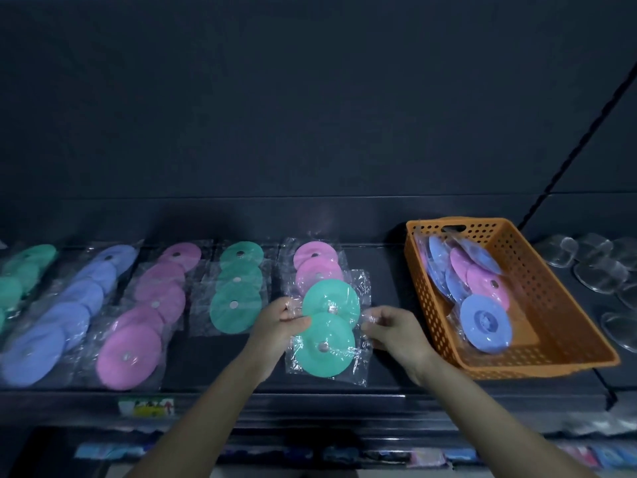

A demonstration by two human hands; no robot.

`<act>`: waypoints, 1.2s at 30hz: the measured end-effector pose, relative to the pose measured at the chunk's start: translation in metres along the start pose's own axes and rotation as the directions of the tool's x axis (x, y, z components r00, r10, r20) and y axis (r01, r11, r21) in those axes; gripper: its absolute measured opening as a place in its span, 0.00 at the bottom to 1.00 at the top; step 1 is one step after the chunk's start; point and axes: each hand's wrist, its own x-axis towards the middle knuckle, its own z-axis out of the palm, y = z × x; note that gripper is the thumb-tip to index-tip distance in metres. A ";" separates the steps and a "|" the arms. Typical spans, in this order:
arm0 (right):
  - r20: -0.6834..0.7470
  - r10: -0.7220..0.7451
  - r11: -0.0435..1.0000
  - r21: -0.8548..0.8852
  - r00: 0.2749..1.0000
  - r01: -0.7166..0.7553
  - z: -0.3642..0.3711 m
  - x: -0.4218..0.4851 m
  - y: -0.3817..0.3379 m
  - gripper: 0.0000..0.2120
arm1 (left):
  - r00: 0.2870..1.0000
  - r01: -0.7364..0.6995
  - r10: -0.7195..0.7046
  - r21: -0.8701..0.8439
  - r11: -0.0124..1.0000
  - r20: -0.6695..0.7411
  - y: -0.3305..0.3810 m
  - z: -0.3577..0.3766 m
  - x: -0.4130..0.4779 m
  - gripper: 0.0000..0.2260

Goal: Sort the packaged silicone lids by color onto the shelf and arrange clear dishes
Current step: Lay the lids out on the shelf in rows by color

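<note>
My left hand (281,322), right hand (389,331) pinch film edges of green lid packets (325,345). Risk: slick film slips, packets land on pink lids (315,260) just beyond hands, mixing colours.

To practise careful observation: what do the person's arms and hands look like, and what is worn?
No sleeves, gloves or watch show. The left hand has what looks like a ring on one finger; the right hand shows none.

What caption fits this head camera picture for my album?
Left hand and right hand hold packaged green lids over the shelf beside an orange basket.
</note>
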 end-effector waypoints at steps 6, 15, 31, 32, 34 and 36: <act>-0.008 -0.080 0.987 -0.142 0.997 0.078 0.032 0.008 0.001 0.08 | 0.978 0.029 -0.028 0.003 1.000 -0.206 0.003 -0.017 -0.011 0.12; 0.046 0.032 0.996 -0.082 0.998 -0.028 0.097 0.015 -0.015 0.13 | 0.945 0.072 -0.056 0.039 0.997 -0.322 0.000 -0.079 -0.011 0.06; -0.010 0.066 0.931 -0.359 0.998 -0.065 0.171 0.035 -0.008 0.16 | 0.946 -0.019 0.202 0.581 0.814 -0.253 -0.011 -0.154 0.020 0.18; -0.022 0.060 0.910 -0.410 0.998 -0.064 0.172 0.035 -0.007 0.16 | 0.939 -0.070 0.266 0.636 0.768 -0.218 -0.013 -0.154 0.023 0.18; -0.045 0.036 0.856 -0.513 0.998 -0.054 0.172 0.036 -0.006 0.18 | 0.930 -0.134 0.335 0.705 0.696 -0.154 -0.013 -0.153 0.029 0.23; -0.062 0.005 0.810 -0.585 0.998 -0.041 0.174 0.036 -0.005 0.18 | 0.942 -0.161 0.323 0.720 0.675 -0.092 -0.011 -0.150 0.034 0.28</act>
